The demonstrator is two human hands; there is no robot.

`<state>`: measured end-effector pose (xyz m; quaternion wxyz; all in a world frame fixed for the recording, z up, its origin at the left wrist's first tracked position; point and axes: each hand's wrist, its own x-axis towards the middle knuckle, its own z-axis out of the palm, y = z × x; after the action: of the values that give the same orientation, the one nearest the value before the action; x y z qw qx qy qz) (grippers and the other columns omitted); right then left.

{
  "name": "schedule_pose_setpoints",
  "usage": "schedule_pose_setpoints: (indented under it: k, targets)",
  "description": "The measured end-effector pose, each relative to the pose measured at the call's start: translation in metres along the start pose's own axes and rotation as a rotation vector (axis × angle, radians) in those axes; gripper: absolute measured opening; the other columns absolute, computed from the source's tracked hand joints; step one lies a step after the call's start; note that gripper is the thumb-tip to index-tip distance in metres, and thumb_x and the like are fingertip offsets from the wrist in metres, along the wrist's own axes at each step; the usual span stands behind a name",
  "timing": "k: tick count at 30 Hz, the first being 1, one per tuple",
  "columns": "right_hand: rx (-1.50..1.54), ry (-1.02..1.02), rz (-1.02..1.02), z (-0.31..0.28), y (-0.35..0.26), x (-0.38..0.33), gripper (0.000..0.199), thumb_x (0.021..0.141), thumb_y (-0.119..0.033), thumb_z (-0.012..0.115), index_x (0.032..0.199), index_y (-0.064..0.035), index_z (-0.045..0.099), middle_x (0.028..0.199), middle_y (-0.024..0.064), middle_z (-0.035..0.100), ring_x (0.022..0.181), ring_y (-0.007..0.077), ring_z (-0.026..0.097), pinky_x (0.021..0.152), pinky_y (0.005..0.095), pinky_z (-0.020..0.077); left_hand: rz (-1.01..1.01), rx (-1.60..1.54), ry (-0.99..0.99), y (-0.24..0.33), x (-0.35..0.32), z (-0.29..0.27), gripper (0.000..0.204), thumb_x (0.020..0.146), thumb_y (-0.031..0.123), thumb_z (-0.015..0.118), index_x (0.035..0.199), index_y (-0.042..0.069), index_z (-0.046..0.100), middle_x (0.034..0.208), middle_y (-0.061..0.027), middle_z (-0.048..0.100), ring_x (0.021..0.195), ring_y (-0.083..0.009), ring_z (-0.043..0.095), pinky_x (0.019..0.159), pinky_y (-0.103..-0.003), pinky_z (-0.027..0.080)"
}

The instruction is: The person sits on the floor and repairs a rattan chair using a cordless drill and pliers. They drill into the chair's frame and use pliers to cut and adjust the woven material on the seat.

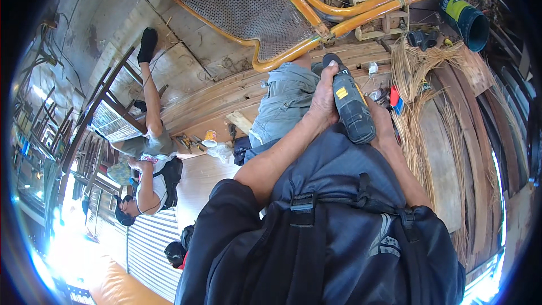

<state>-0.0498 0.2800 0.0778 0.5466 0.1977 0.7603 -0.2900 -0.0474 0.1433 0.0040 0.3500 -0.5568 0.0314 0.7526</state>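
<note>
My left hand (324,100) is closed round the left side of a black and yellow cordless drill (351,104), its thumb lying near the drill's far end. My right hand (379,117) reaches in from the other side and is mostly behind the drill, so its fingers are hidden. The drill is held in front of my body, above my lap. Just beyond it lies a rattan chair (226,8) with a woven cane panel and glossy orange-brown poles. One pole runs close past the drill's far end.
Wooden planks (197,104) lie beyond my knees. To the right are dry fibre strands (415,101), long dark boards (480,152) and a dark green bucket (474,31). Hand tools and a small yellow tub (210,137) lie to the left. A co-worker (149,175) sits farther left beside wooden furniture.
</note>
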Motion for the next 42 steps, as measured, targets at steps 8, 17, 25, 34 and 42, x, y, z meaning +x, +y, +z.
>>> schedule_pose_setpoints:
  k: [8,17,25,34,42]
  targets:
    - [-0.169,0.011,-0.061,-0.004,-0.006,-0.003,0.035,0.08,-0.013,0.066,0.112,0.0001,0.058,0.092,0.0214,0.066,0.086,0.0303,0.066,0.072,0.0387,0.0501,-0.015,0.014,-0.013,0.001,0.001,0.001,0.058,0.085,0.058,0.051,0.089,0.001,0.057,0.072,-0.0145,0.062,0.061,-0.0259,0.063,0.06,-0.04,0.055]
    - [-0.057,-0.005,-0.007,-0.005,-0.008,0.002,0.038,0.079,-0.02,0.066,0.111,-0.001,0.058,0.093,0.0263,0.065,0.09,0.0405,0.064,0.075,0.0445,0.05,-0.01,0.009,0.004,0.005,0.002,0.003,0.056,0.085,0.057,0.051,0.089,0.001,0.057,0.072,-0.0143,0.062,0.06,-0.0254,0.063,0.058,-0.039,0.055]
    - [-0.048,-0.011,-0.035,-0.008,-0.005,0.008,0.041,0.077,-0.017,0.068,0.113,-0.0018,0.058,0.093,0.0268,0.064,0.091,0.0405,0.063,0.076,0.0435,0.05,-0.009,0.005,0.015,0.006,0.004,0.005,0.053,0.085,0.056,0.051,0.087,0.003,0.058,0.072,-0.0142,0.063,0.06,-0.025,0.063,0.057,-0.039,0.055]
    - [0.062,0.008,-0.052,0.003,0.003,0.014,0.044,0.076,-0.018,0.068,0.116,-0.0014,0.057,0.094,0.0263,0.065,0.091,0.04,0.064,0.076,0.0438,0.05,-0.016,-0.017,-0.004,0.008,0.011,0.0,0.052,0.085,0.055,0.052,0.087,0.004,0.058,0.072,-0.0143,0.063,0.061,-0.0252,0.063,0.058,-0.039,0.055]
    - [-0.155,-0.011,-0.041,-0.008,-0.018,0.014,0.045,0.076,-0.021,0.069,0.114,-0.0005,0.057,0.092,0.0263,0.065,0.089,0.0402,0.064,0.077,0.0436,0.0509,-0.032,-0.06,-0.006,0.011,0.016,-0.004,0.051,0.085,0.054,0.052,0.088,0.003,0.057,0.071,-0.0135,0.062,0.06,-0.0259,0.062,0.058,-0.04,0.054]
